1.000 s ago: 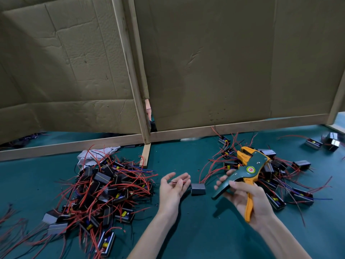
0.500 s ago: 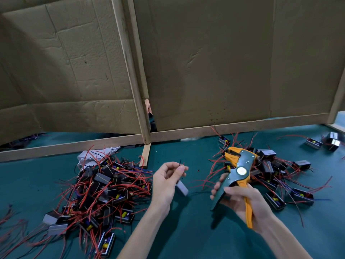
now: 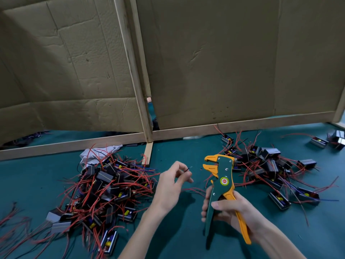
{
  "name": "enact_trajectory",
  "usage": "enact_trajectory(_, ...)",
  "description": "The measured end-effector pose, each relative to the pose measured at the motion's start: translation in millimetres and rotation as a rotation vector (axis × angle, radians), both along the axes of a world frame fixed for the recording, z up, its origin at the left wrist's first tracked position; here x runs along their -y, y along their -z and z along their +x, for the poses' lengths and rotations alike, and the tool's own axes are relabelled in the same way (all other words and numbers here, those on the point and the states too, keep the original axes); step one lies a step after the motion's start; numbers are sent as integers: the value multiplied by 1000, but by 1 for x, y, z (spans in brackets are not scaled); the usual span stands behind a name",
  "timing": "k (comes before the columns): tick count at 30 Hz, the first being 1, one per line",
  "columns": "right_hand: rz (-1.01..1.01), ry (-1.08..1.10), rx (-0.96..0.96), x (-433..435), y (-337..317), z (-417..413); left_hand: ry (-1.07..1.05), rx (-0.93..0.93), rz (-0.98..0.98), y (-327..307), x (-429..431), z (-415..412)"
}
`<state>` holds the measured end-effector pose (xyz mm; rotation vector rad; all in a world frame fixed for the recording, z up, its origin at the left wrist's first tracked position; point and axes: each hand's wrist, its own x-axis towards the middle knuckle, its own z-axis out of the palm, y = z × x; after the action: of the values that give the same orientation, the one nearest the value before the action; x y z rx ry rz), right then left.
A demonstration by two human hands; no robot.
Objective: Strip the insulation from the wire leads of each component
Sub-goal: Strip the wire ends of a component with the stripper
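Left hand [image 3: 170, 186] pinches thin black lead [image 3: 188, 168], light & floppy, prob. best held near tip; right hand [image 3: 229, 210] grips stripper [image 3: 222, 182] handles.

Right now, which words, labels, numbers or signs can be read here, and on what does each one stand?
No text is legible.
The round sticker on the wire stripper: red centre with small marks, too blurred to read.
The components in both piles: no readable print.
The cardboard panels: no print seen.
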<state>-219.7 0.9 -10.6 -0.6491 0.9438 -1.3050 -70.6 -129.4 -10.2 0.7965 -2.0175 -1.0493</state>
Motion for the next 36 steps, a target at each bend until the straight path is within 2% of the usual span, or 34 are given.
enact_trajectory(7, 8, 91, -20, 2, 1, -5, -67, 144, -47, 32, -1, -5)
enact_trajectory(12, 25, 84, -52, 1, -1, -7, -123, 35, 78, 21, 3, -1)
enact_trajectory(17, 26, 5, -58, -2, -2, -5, 12, -122, 137, -16, 0, 4)
enact_trajectory(29, -28, -131, -99, -9, -6, -1, 58, -151, 210, -32, -8, 4)
enact_trajectory(36, -55, -191, -109, -8, -7, 0, 118, -103, 228, -28, -4, 6)
